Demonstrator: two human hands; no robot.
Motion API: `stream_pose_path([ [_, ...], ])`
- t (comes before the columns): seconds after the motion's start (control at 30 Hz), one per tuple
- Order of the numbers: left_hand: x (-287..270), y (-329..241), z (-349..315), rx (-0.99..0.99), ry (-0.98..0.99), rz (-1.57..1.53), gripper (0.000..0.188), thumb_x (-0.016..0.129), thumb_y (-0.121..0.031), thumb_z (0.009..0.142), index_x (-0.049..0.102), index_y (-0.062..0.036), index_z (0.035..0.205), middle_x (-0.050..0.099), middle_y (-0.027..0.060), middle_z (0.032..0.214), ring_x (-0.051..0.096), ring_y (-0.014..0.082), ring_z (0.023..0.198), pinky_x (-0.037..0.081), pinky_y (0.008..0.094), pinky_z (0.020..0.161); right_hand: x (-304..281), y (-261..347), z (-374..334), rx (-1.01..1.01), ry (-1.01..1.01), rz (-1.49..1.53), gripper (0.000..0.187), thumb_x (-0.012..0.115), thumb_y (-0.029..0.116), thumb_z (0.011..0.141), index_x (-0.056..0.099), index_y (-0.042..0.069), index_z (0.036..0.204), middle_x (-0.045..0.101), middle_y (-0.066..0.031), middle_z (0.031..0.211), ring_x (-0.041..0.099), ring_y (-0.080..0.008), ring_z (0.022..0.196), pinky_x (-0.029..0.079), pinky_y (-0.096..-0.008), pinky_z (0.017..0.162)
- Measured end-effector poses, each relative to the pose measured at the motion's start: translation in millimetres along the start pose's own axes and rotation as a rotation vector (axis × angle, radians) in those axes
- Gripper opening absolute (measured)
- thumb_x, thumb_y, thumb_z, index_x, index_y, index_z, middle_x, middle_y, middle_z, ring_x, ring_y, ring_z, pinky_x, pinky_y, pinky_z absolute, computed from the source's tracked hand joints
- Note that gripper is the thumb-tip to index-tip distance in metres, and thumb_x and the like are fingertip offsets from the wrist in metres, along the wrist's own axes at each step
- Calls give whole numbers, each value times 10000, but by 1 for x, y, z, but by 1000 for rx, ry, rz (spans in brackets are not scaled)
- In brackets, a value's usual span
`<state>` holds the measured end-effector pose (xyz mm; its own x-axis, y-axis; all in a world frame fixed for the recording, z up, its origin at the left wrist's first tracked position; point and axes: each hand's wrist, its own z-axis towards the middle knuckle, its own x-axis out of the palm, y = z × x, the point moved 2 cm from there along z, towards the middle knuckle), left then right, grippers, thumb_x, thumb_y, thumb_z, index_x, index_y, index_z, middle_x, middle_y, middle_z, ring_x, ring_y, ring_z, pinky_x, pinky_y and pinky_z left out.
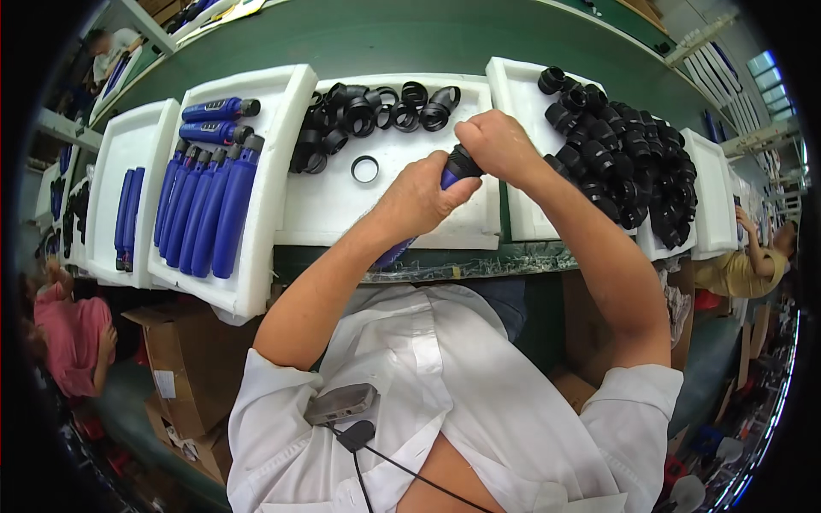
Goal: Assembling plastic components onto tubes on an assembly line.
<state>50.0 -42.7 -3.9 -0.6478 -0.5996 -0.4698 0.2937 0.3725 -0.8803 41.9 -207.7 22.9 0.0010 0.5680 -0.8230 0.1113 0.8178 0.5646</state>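
My left hand is wrapped round a blue flashlight-like tube, whose lower part shows below my wrist. A black ribbed collar sits at the tube's upper end, between my two hands. My right hand is closed over the top of this black end; its fingertips and whatever they cover are hidden. A single black ring lies on the white foam tray beside my left forearm. Behind it is a loose heap of black rings.
To the left, a foam tray holds several blue tubes with black ends; another tray beyond has a few more. On the right, black ribbed caps fill further trays. Cardboard boxes stand below the bench. Other people sit at both sides.
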Motion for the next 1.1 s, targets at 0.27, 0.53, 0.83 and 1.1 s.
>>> stream_pose_path([
  [0.27,-1,11,-20,-258,326,-860,455,755,-308,881,546,16,1124,596,48,767,596,131,575,511,279,503,-27,3,9,-3,60,426,437,584,395,984,699,23,787,714,-112,774,674,-185,704,535,-361,663],
  [0.53,30,13,-40,-295,496,-1560,528,755,-335,889,527,12,1215,599,66,812,605,159,564,520,286,481,13,3,1,78,127,1641,233,678,249,929,649,18,926,692,-137,833,706,-247,702,619,-424,683],
  [0.83,35,11,-56,-316,538,-1471,384,707,-111,809,524,11,1124,500,58,690,537,157,501,477,301,434,24,23,-20,-131,290,1953,247,687,293,911,638,61,981,703,-143,839,709,-271,698,617,-473,700],
  [1.1,18,-10,-17,-137,-278,66,309,704,-120,783,552,22,1010,613,62,693,617,191,538,464,308,497,14,27,-13,96,-501,1444,253,762,199,870,591,13,890,635,-98,731,638,-161,583,565,-291,563],
])
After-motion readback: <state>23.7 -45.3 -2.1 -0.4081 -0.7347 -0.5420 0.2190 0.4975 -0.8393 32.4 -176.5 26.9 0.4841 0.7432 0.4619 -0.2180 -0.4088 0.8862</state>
